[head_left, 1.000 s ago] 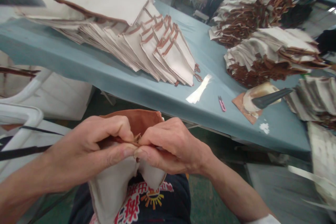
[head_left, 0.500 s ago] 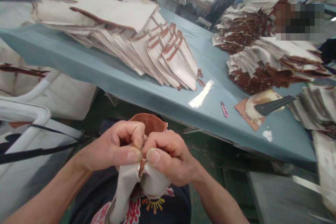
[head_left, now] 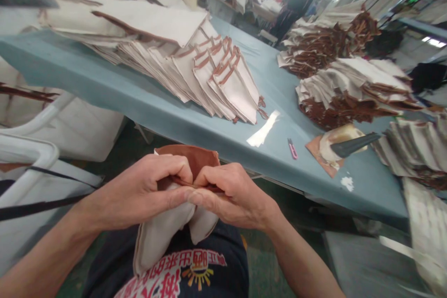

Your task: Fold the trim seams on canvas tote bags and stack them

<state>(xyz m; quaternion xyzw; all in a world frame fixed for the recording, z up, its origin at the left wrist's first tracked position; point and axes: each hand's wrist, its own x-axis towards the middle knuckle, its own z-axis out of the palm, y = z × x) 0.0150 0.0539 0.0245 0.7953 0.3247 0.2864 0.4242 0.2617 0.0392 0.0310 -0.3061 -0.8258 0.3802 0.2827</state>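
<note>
My left hand [head_left: 153,186] and my right hand [head_left: 233,198] meet over my lap, both closed on a cream fabric piece [head_left: 164,237] with brown trim. Thumbs and bent fingers pinch its brown edge, thumb tips close together at the middle. Behind the fingers a brown flap [head_left: 202,156] of the same piece stands up. The cream part hangs below my hands in two lobes, over a dark apron [head_left: 209,279] with red lettering and a yellow sun. What lies inside the pinched fold is hidden by my fingers.
Ahead stands a blue-covered table [head_left: 157,98] with a fanned stack of cream pieces [head_left: 223,84], white strips [head_left: 263,130], pink thread snips [head_left: 292,149] and a glue pot with a dark-handled brush [head_left: 340,144]. More brown-edged stacks [head_left: 349,88] lie right. A white bin [head_left: 80,121] is at left.
My hands have shifted from a tight pinch at one seam to holding the brown edge stretched sideways. The fabric lobes have spread, and the brown flap has widened. The view has turned slightly.
</note>
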